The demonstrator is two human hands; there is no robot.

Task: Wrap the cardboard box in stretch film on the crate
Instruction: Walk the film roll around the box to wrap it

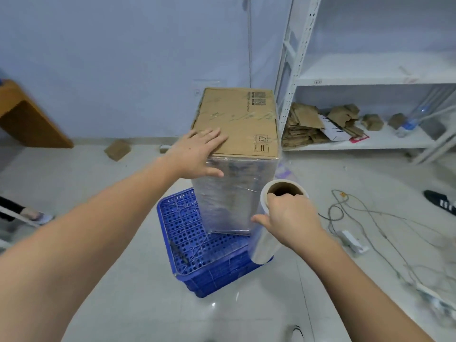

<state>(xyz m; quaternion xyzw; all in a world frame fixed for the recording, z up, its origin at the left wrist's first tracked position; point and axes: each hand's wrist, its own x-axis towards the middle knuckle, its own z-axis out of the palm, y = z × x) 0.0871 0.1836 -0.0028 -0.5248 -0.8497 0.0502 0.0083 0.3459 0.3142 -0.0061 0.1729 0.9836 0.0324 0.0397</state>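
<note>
Box: we see the cardboard box [238, 124] standing upright on end on the upturned blue crate [195, 240], toward the crate's far side.
Film on box: the near side face [232, 193] is covered in shiny, wrinkled stretch film from top edge to base; the top panel shows bare cardboard.
Hidden faces: we cannot tell how the far faces are covered.
Roll: the stretch film roll [271, 218] stands nearly upright just beside the box's near right corner, cardboard core open at the top; a loose web of film [283, 169] appears to run from it toward that corner.
Right hand: our right hand [288, 218] grasps the roll near its top, fingers curled round it.
Left hand: our left hand [199, 151] lies flat, fingers straight, on the box's near top corner, steadying it.
Progress: we judge the side wrapping well advanced, with the film not yet cut from the roll.
Remaining: we judge that the tail must be separated and smoothed down; the top stays uncovered for now.
Surroundings: a white shelf unit [370, 77] holds cardboard scraps [308, 124]; cables [370, 218] lie on the tiled floor.
</note>
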